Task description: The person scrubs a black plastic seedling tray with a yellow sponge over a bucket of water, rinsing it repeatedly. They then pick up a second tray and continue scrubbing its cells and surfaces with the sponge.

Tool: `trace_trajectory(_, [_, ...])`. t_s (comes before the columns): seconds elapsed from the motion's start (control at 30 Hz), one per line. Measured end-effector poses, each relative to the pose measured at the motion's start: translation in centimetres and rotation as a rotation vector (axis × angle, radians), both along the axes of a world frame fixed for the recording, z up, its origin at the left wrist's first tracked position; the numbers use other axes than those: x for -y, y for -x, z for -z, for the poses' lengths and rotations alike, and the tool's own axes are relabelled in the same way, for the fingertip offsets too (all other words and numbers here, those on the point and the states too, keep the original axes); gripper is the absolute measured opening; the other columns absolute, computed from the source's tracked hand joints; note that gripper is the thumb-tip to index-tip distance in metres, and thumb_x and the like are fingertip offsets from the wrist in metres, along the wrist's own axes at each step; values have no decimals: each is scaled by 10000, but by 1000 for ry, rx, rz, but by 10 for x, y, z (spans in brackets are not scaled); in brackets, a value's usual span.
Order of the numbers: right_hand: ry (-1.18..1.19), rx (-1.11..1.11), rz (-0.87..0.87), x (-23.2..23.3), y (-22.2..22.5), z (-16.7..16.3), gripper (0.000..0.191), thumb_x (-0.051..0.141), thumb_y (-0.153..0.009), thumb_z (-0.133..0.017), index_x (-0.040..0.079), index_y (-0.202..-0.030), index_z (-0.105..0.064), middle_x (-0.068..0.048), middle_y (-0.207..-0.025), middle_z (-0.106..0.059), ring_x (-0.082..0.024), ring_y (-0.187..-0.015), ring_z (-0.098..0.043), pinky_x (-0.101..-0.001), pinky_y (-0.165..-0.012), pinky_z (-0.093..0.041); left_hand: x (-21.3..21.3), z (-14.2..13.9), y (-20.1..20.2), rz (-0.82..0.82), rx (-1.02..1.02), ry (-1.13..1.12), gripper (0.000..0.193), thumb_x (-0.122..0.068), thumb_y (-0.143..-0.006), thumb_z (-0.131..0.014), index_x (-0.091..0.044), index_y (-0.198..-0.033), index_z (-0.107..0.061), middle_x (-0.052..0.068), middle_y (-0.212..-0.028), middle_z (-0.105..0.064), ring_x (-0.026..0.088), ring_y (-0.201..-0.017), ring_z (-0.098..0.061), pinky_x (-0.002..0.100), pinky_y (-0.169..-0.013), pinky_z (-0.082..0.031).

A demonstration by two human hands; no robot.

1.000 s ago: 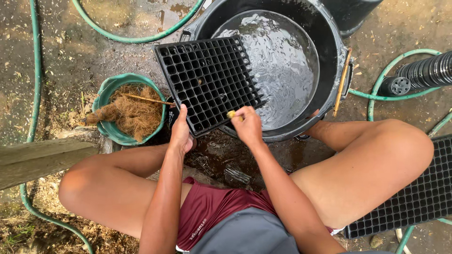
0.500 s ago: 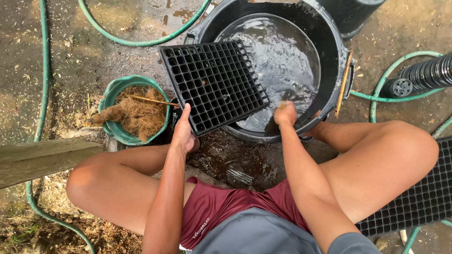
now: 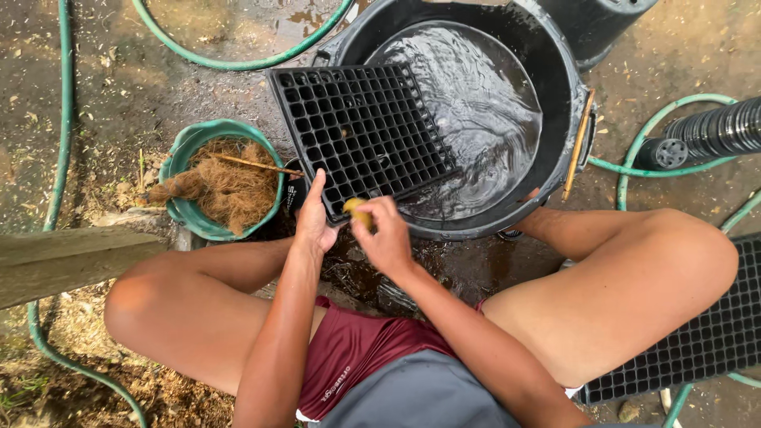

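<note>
Left hand [image 3: 315, 223] grips the near left corner of the black seedling tray [image 3: 361, 135], fingers wrapped on the edge, thumb up along the rim. Right hand [image 3: 386, 238] is closed around a small yellow scrubber [image 3: 356, 211], pressing it on the tray's near edge, just beside the left hand. Tray sits tilted across the left rim of the black tub [image 3: 564, 87], far right corner over the rippling water [image 3: 483, 111]. Green bucket [image 3: 184, 208] with brown coir fibre [image 3: 226, 186] stands just left of the tray, near the left knee. Green hose [image 3: 238, 57] loops on wet ground beyond. Second black tray [image 3: 697, 341] lies under the right leg.
</note>
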State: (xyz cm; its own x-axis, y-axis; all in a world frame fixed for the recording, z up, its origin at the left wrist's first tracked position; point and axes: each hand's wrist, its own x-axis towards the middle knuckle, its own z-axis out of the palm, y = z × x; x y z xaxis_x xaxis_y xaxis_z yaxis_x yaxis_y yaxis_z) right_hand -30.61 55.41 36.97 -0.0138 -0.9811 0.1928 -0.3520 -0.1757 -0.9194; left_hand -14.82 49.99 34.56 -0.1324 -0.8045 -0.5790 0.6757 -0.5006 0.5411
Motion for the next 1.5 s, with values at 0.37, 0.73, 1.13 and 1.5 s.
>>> trace_trajectory(0.37, [-67, -444, 255, 32, 81, 61, 85, 30, -869, -722, 90, -911, -679, -101, -980, -720, -282, -890, -661, -427, -762, -521, 7, -24, -2, 27, 94, -118, 693, -492, -992, -577, -11, -1482, -485, 135, -1393, -643, 288, -1244, -642, 467, -1058, -529])
trace_trajectory(0.73, [296, -261, -58, -2, 18, -10, 173, -43, -798, -705, 88, -908, -726, -57, -1028, -737, -262, -995, -709, -367, -791, -583, 7, -33, 1, 46, 68, -56, 569, -526, -992, -535, -78, -1339, -590, 115, -1244, -678, 261, -1078, -688, 464, -905, -575])
trace_trajectory(1.13, [-111, -382, 396, 29, 94, 50, 117, 69, -911, -676, 91, -968, -776, -78, -1007, -736, -261, -905, -688, -395, -781, -538, 9, -45, 2, 55, 117, -72, 666, -539, -969, -553, -58, -1429, -539, 143, -1337, -669, 260, -1165, -684, 437, -953, -586])
trace_trajectory(1.5, [-204, 141, 168, -2, 31, 36, 133, 118, -927, -731, 31, -1015, -779, -91, -936, -740, -113, -767, -670, -262, -675, -551, 7, -42, 7, 11, 49, -53, 637, -541, -957, -560, -76, -1393, -544, 139, -1324, -662, 275, -1176, -671, 477, -986, -567])
